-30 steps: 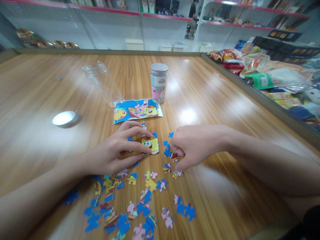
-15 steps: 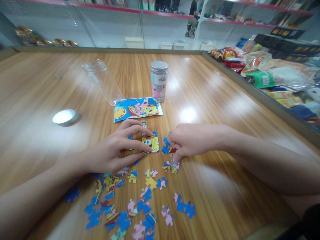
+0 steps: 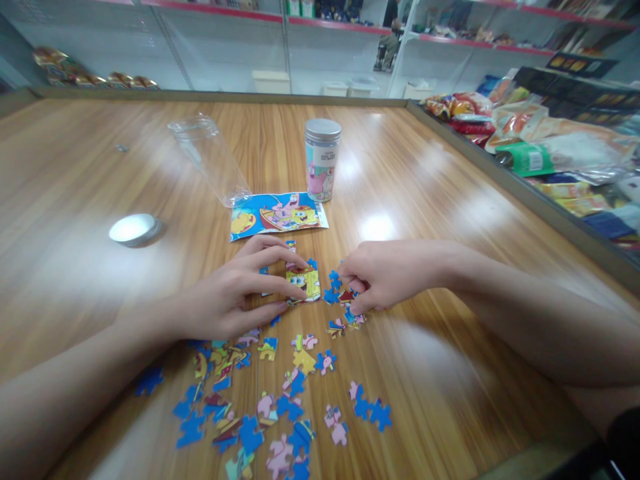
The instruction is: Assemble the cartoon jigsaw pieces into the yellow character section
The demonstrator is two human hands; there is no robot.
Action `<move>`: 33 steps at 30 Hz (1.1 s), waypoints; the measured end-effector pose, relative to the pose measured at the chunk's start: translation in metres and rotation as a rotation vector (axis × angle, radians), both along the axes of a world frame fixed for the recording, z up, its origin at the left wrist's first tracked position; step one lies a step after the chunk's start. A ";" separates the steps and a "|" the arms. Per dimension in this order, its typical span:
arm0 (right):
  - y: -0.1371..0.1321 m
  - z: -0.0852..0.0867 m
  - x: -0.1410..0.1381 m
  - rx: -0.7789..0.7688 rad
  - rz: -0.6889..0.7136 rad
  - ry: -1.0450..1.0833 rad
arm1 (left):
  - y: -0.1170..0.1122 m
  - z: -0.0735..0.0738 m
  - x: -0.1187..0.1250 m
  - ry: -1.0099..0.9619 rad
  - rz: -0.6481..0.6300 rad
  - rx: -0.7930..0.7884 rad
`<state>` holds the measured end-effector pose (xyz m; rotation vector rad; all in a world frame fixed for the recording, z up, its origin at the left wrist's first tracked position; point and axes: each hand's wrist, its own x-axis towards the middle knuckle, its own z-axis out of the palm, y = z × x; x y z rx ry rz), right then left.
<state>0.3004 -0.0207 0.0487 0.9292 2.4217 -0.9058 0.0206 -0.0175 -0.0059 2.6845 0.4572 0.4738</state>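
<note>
Yellow-faced puzzle section (image 3: 311, 283) under left hand (image 3: 233, 287), well in from surface (image 3: 425, 413) edges.

Left hand half open, fingers spread, fingertips on section's left side, no grip closed around it. Right hand (image 3: 380, 273) curled, thumb near fingers, down at small piece cluster (image 3: 331, 295) just right of section; hold on any piece not determinable. Scattered loose pieces (image 3: 250, 435) toward near edge. Picture sheet (image 3: 280, 213) and lidded canister (image 3: 321, 160) farther toward far edge.

I face a glossy wood-grain table (image 3: 415, 193) with a raised rim (image 3: 215, 97), white light reflections (image 3: 379, 227) near frame centre, and pale wall panels (image 3: 225, 57) with pink-edged shelves (image 3: 340, 25) across the top.
</note>
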 end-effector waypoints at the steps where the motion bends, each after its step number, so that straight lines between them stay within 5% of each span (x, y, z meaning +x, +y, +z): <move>1: -0.001 0.001 0.000 -0.003 -0.004 0.002 | 0.000 0.000 0.000 -0.002 0.002 -0.002; 33: -0.007 -0.006 0.004 0.068 -0.118 -0.053 | -0.003 0.003 0.006 -0.031 0.026 -0.008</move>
